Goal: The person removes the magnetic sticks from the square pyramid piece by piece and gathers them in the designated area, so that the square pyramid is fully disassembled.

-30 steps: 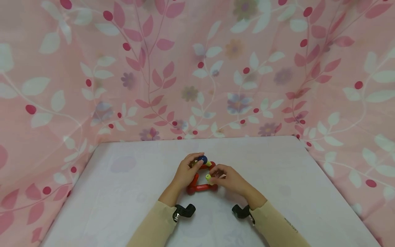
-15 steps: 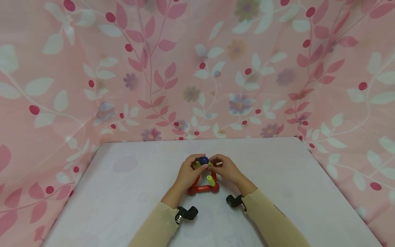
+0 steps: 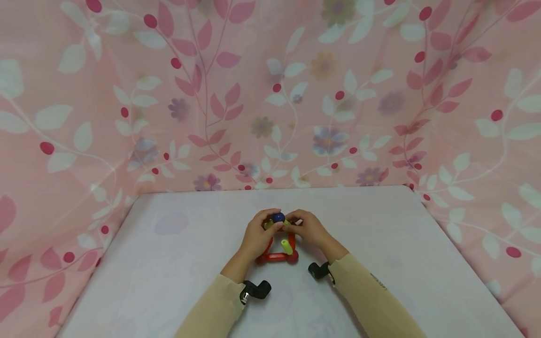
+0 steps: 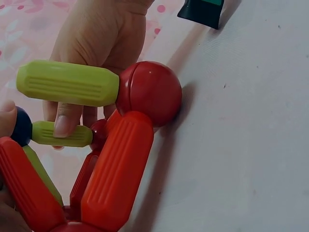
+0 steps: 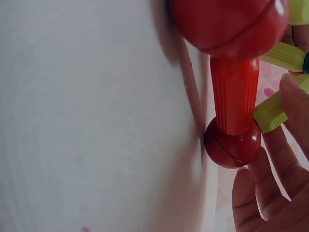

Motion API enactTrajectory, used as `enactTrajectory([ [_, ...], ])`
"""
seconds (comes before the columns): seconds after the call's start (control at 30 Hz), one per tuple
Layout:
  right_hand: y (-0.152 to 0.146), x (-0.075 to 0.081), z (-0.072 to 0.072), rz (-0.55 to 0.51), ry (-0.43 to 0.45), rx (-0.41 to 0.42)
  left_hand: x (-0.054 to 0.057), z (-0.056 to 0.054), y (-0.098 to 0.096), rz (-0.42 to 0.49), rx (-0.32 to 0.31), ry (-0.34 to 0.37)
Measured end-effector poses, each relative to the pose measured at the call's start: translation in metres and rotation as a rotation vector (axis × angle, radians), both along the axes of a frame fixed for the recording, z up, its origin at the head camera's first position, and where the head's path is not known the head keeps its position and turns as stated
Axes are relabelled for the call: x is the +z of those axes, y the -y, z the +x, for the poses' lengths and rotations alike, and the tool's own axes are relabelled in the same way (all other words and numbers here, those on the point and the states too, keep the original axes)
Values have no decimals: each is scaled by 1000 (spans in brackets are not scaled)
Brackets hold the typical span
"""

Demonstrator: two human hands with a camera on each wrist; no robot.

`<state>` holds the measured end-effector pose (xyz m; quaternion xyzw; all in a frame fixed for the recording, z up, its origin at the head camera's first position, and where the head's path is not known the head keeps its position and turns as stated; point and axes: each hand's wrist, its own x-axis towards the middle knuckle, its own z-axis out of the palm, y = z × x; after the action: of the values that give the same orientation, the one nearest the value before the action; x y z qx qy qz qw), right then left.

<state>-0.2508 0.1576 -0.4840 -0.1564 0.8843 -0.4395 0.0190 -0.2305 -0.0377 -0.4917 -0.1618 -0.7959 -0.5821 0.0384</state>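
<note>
A magnetic building set stands on the white table: red rods and red balls form a square base (image 3: 276, 257). My left hand (image 3: 253, 234) grips the dark blue ball (image 3: 278, 217) above the base's far side, its thumb against the ball. My right hand (image 3: 308, 227) pinches a yellow-green rod (image 4: 79, 137) between thumb and fingers; this rod runs from the blue ball to the far right red ball (image 5: 232, 145). Another yellow-green rod (image 4: 67, 83) rises from the near right red ball (image 4: 152, 92), its upper end free. The left hand partly hides the base's left side.
The white table (image 3: 169, 272) extends around the structure. A pink floral cloth (image 3: 270, 94) hangs behind and along both sides. A black wrist camera (image 3: 257, 289) sits on the left wrist, another black camera (image 3: 319, 271) on the right.
My right hand has left the rod on the near right ball and moved back to the far-side rod. The left hand stays at the blue ball.
</note>
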Motion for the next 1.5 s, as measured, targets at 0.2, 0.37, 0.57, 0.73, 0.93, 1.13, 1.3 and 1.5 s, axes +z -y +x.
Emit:
enactTrajectory([
  [0.2, -1, 0, 0, 13, 21, -4, -1, -1, 0, 23, 14, 14],
  [0.37, -4, -1, 2, -10, 44, -30, 2, -3, 5, 160, 78, 32],
  [0.57, -8, -2, 4, -10, 69, -55, 4, -3, 10, 120, 74, 34],
  [0.73, -14, -3, 4, -6, 84, -13, 2, -2, 9, 126, 83, 35],
  [0.93, -24, 2, 8, -32, 102, 17, 4, -4, 9, 171, 39, 58],
  [1.13, -30, 8, 17, -31, 154, 38, 9, -5, 6, 224, -3, 47],
  [1.3, -33, 10, 27, -47, 201, 69, 12, -7, 4, 208, 0, 74],
  [1.5, -36, 9, 38, -51, 221, 126, 9, -8, 4, 194, 4, 113],
])
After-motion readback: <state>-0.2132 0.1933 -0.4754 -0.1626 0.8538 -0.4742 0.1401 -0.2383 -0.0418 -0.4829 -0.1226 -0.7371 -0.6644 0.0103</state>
